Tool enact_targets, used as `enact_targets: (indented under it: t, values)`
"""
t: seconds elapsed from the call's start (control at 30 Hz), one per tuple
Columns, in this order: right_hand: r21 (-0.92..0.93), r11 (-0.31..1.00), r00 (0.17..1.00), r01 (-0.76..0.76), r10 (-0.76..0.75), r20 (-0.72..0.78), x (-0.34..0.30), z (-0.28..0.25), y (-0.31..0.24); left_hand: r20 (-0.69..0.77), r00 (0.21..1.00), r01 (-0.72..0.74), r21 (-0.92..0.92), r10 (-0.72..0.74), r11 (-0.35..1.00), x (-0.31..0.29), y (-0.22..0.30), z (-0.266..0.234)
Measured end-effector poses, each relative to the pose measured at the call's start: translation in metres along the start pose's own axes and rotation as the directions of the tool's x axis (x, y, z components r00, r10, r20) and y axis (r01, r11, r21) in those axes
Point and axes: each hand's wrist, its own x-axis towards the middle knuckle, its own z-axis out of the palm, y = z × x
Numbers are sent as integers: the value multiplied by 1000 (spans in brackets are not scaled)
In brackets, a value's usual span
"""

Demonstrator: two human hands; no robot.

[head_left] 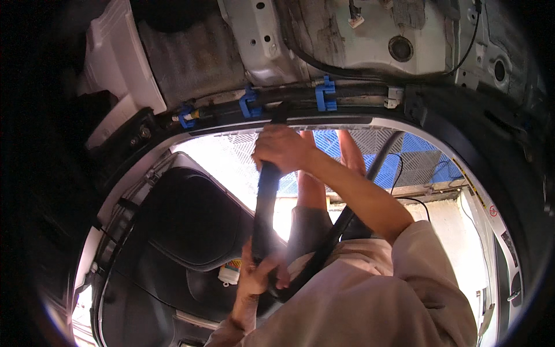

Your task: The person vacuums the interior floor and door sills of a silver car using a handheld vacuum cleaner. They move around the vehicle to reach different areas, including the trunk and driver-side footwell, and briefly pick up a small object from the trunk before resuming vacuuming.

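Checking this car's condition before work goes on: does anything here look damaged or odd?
Yes. The bare white metal floor panel near the blue plastic clips shows dark, patchy, worn-looking staining. Both hands, the right hand and the left hand, grip a black tube.

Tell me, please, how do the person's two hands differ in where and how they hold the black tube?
The right hand wraps the black tube at its upper end, near the door sill with blue clips; the left hand has its grip on the lower end, by the bend. The right arm is extended, the left bent close. Both are bare and closed around the tube.
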Motion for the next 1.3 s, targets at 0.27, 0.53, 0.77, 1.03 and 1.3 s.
enact_targets:
  t: [0.27,0.53,0.77,1.03,1.3]
  values:
    - [122,989,966,83,-50,-253,7,-10,-2,-52,998,24,74,-20,997,-5,15,26]
    - [61,994,879,-87,106,-465,-4,-21,-5,-15,997,74,368,-74,927,0,68,38]
    - [78,993,772,-84,114,-626,38,-4,-9,-34,980,192,429,-197,883,9,153,35]
    - [5,963,609,-271,175,-774,27,-22,-18,57,960,127,783,-273,609,15,157,74]
    - [-56,975,619,-216,92,-780,17,-24,-14,38,936,184,798,-351,575,22,159,72]
